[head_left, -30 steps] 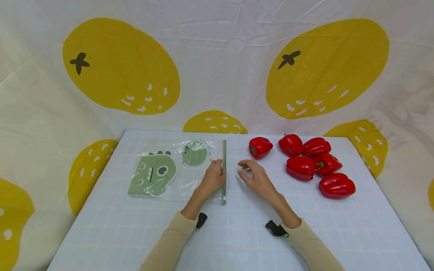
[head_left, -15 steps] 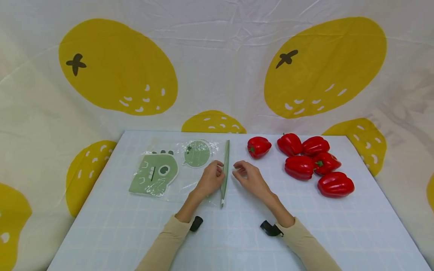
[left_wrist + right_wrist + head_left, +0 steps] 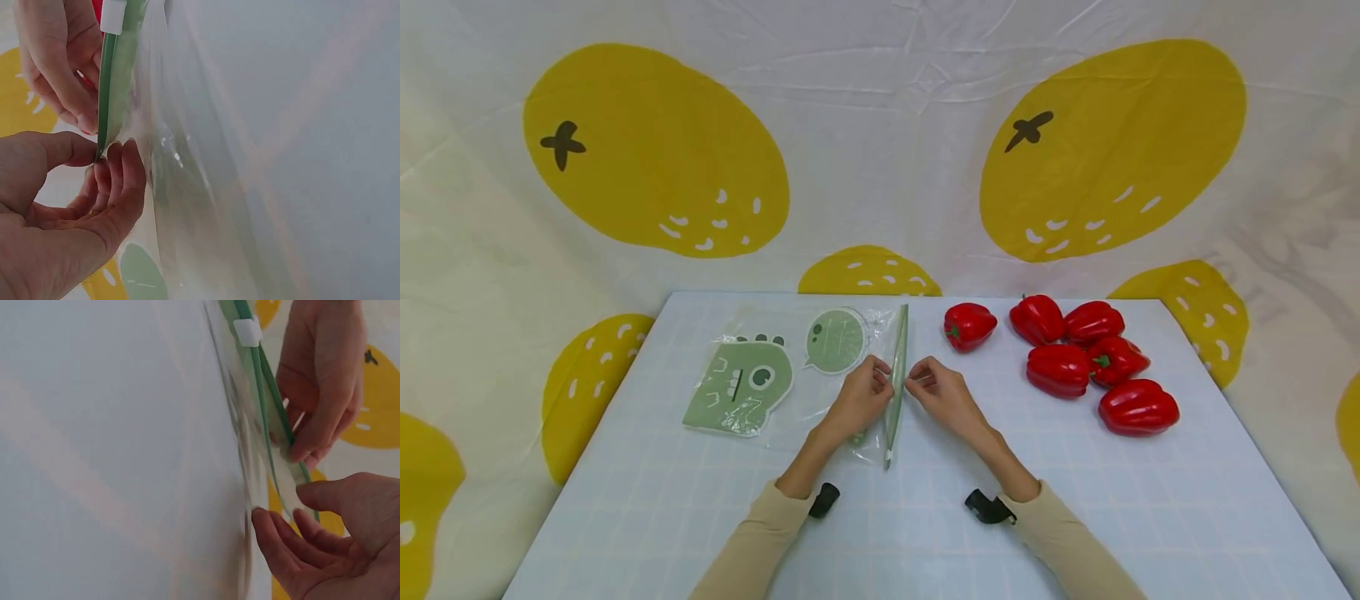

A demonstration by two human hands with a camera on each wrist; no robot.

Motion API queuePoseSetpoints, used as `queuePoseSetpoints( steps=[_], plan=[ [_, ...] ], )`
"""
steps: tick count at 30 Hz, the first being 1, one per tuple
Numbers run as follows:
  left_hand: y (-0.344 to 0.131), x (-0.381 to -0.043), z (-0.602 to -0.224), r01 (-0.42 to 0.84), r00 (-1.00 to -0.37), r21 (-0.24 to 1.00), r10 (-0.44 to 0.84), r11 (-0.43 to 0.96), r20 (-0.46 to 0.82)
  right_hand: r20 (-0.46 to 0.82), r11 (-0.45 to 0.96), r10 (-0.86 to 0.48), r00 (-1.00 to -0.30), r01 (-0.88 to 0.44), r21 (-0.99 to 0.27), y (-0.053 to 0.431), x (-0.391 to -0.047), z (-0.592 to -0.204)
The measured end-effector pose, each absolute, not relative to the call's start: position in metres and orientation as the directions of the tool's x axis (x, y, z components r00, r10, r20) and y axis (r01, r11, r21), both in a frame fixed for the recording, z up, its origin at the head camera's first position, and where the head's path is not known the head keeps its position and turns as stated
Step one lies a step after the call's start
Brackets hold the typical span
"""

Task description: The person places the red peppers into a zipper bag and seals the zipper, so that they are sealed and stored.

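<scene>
A clear slider zip bag (image 3: 737, 387) with a green dinosaur print lies flat on the left, its green zip edge (image 3: 895, 400) standing up toward the middle. My left hand (image 3: 859, 402) pinches one lip of that edge between thumb and fingers. Across the strip, the right hand (image 3: 947, 402) has its fingertips right at the edge, thumb and fingers spread slightly apart beside the other lip. The right wrist view shows the two green lips parted below the white slider (image 3: 248, 332). In the left wrist view, the left thumb and fingers (image 3: 128, 175) meet at the strip.
Several red bell peppers lie at the back right: a lone pepper (image 3: 970, 326) nearest the bag and a cluster around another pepper (image 3: 1057, 371). The pale checked table (image 3: 880, 542) ends at a cloth backdrop (image 3: 880, 150) with yellow fruit prints.
The right hand has moved left to the zip edge. The left hand has moved from resting by the edge to pinching it, and the strip has lifted and tilted.
</scene>
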State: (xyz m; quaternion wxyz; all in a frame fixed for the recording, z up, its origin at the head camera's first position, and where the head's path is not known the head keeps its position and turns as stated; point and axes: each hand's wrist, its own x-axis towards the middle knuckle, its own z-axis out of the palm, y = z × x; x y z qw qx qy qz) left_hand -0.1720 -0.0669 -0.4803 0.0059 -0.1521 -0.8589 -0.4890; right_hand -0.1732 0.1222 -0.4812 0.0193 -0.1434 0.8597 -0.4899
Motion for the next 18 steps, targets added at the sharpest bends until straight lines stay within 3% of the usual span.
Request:
queuePoseSetpoints(
  steps=[18],
  plan=[
    [-0.072,-0.16,-0.476,0.334,-0.932,0.824,0.29,0.457,0.218,0.157,0.474,-0.322,-0.934,-0.303,-0.827,0.119,-0.166,-0.485]
  ],
)
